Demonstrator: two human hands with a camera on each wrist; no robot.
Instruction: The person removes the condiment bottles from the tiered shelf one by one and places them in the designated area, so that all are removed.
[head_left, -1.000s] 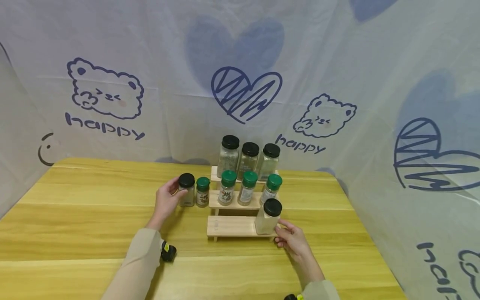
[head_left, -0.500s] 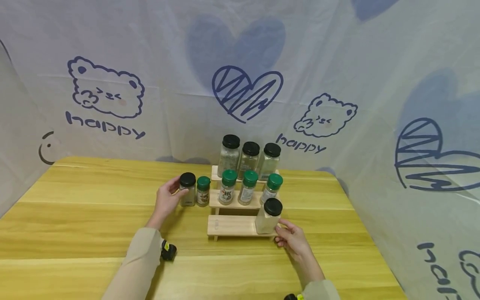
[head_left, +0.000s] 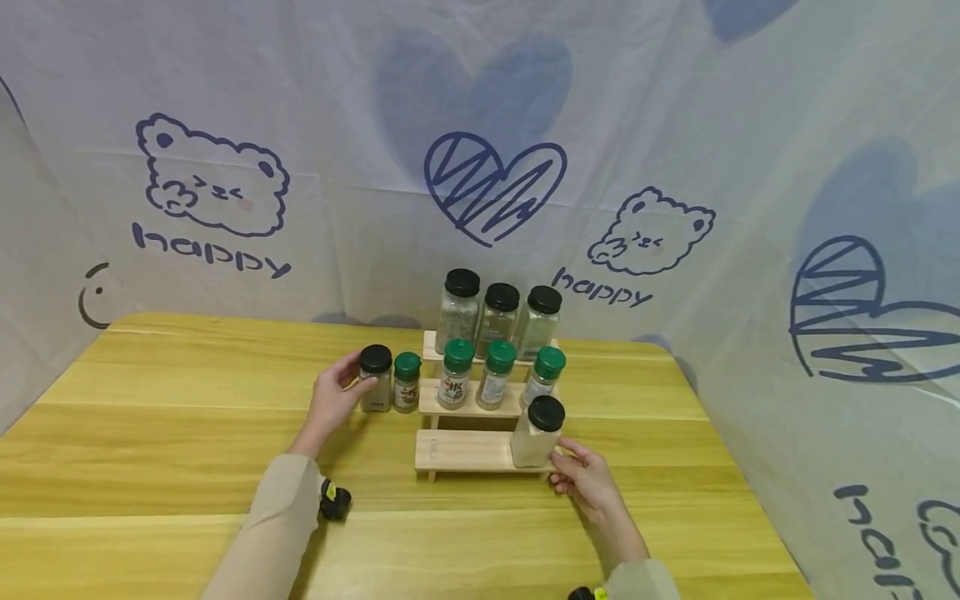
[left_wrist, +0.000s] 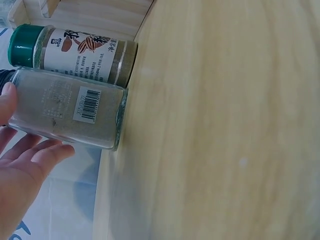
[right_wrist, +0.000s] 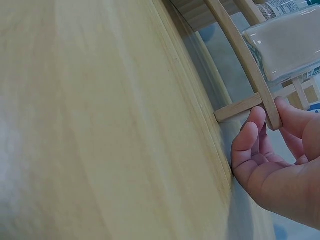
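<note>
My left hand (head_left: 330, 404) holds a black-capped glass spice jar (head_left: 377, 393) standing on the table left of the rack. In the left wrist view the thumb lies over the jar near its cap, and a barcode label (left_wrist: 87, 104) shows on its side. A small green-capped spice jar (left_wrist: 82, 55) stands right beside it. My right hand (head_left: 588, 482) pinches the right end of the lowest step of a wooden three-tier spice rack (head_left: 465, 451), thumb above and fingers below. Just over that hand, a black-capped jar of pale powder (head_left: 534, 440) stands on this step.
Three green-capped jars (head_left: 492, 390) stand along the middle step, and three taller black-capped jars (head_left: 497, 325) on the top step. The wooden table (head_left: 187, 467) ends at a hanging printed cloth (head_left: 337, 125) behind the rack.
</note>
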